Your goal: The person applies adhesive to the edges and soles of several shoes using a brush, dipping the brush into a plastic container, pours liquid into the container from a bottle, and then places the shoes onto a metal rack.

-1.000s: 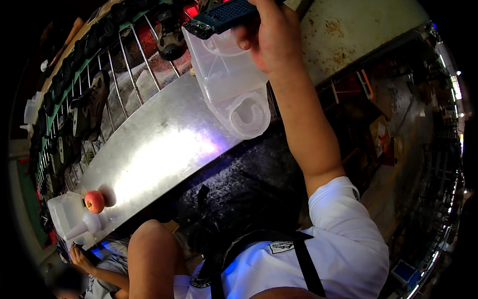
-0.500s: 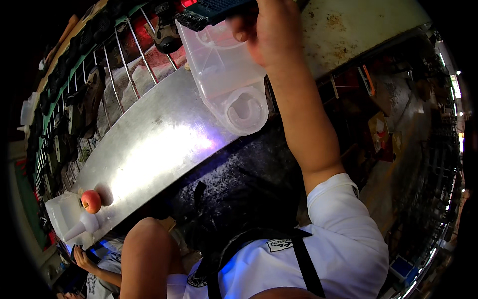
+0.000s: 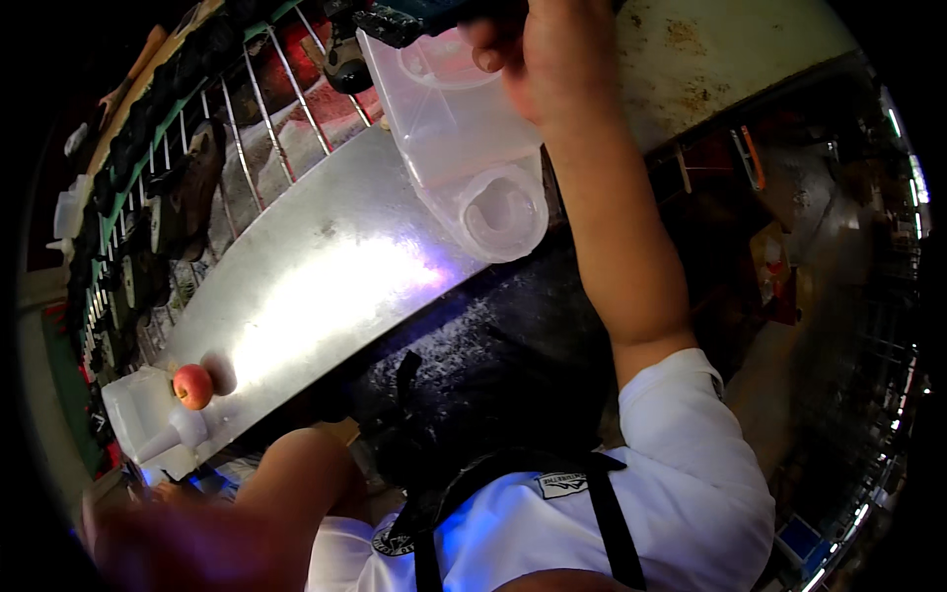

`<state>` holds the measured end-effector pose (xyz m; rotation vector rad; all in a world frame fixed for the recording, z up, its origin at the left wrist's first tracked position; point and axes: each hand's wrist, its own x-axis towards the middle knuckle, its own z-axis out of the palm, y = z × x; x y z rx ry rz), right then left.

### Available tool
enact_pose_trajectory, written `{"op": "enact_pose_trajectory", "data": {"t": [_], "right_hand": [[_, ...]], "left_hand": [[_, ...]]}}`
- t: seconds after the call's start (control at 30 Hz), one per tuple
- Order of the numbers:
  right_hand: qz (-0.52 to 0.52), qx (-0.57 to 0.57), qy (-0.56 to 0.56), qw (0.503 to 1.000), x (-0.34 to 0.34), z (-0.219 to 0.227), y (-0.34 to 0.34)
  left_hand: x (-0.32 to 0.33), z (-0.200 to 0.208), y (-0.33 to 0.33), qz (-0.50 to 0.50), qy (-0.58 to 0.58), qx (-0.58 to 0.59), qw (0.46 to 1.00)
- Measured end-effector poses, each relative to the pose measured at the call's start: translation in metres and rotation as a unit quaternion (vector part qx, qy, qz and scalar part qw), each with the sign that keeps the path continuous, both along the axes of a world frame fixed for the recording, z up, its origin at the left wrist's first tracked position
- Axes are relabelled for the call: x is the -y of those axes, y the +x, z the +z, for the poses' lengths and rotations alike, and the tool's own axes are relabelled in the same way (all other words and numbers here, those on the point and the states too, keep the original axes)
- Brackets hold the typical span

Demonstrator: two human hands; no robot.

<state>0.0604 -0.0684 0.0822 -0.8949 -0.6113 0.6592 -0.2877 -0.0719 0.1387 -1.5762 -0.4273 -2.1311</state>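
At the top, my right hand [image 3: 567, 64] is closed, its fingers curled beside a dark teal and black object [image 3: 419, 20] that the frame edge cuts off. Whether the fingers grip that object does not show. Just below and left of this hand stands a large translucent plastic container [image 3: 459, 128] with a round opening at its near end. My left hand [image 3: 158, 538], at the lower left, is smeared by motion, so its fingers cannot be made out. Above it are a small translucent container with a nozzle [image 3: 148, 414] and a red apple [image 3: 192, 387] on the metal surface.
A shiny metal worktop [image 3: 326, 266] curves across the left, with metal rack bars [image 3: 266, 118] and dark shoes [image 3: 187, 187] beyond it. A stained pale table [image 3: 730, 59] stands at the upper right. My dark, white-dusted apron [image 3: 473, 365] hangs below the worktop edge.
My left forearm has swung out to the lower left, bringing the blurred left hand into view. My right hand stays near the large container. The whole view has shifted slightly.
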Motion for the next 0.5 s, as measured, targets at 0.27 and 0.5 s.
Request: {"op": "enact_pose_trajectory", "data": {"t": [0.27, 0.5], "right_hand": [[-0.032, -0.026, -0.001, 0.999, -0.001, -0.007, 0.001], [-0.037, -0.018, 0.004, 0.999, 0.000, -0.007, 0.000]], "left_hand": [[-0.029, -0.101, 0.161, -0.265, -0.410, -0.352, 0.798], [-0.033, -0.105, 0.174, -0.310, -0.395, -0.355, 0.789]]}}
